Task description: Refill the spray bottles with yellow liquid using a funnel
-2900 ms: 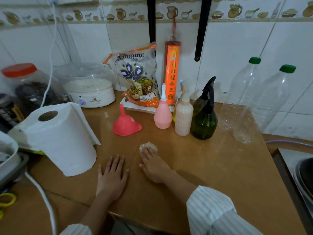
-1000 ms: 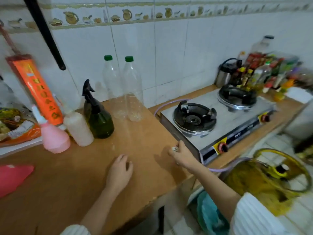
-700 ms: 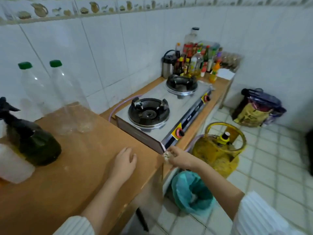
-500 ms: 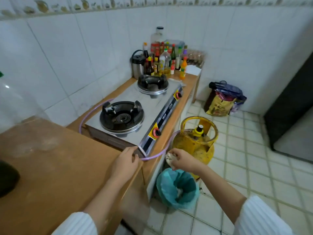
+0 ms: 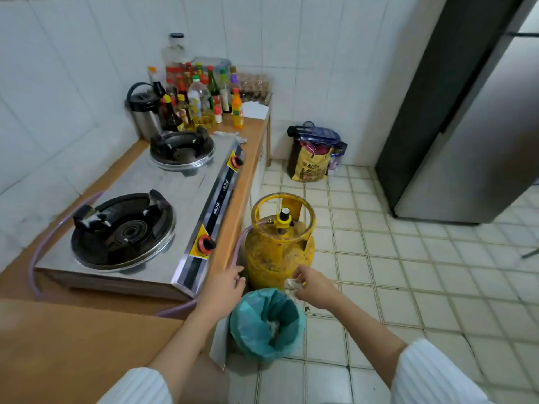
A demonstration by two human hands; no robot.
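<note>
Cleanup bit, looked near the end.
Right hand point(image 5: 313, 287) pinched a crumpled tissue point(image 5: 292, 284) in its fingers over the bin point(image 5: 267, 325); left hand point(image 5: 223, 287) rested loose-fingered on the table point(image 5: 75, 342) edge. Spray bottles, funnel out of view, so can't tell if refilled.

A wooden counter point(image 5: 87, 345) carries a two-burner stove point(image 5: 140, 228) and crowded bottles point(image 5: 198, 94) behind it.

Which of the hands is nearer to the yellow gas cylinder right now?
Right hand, holding a crumpled tissue just in front of the gas cylinder. Left hand rests at the counter edge, beside it.
</note>
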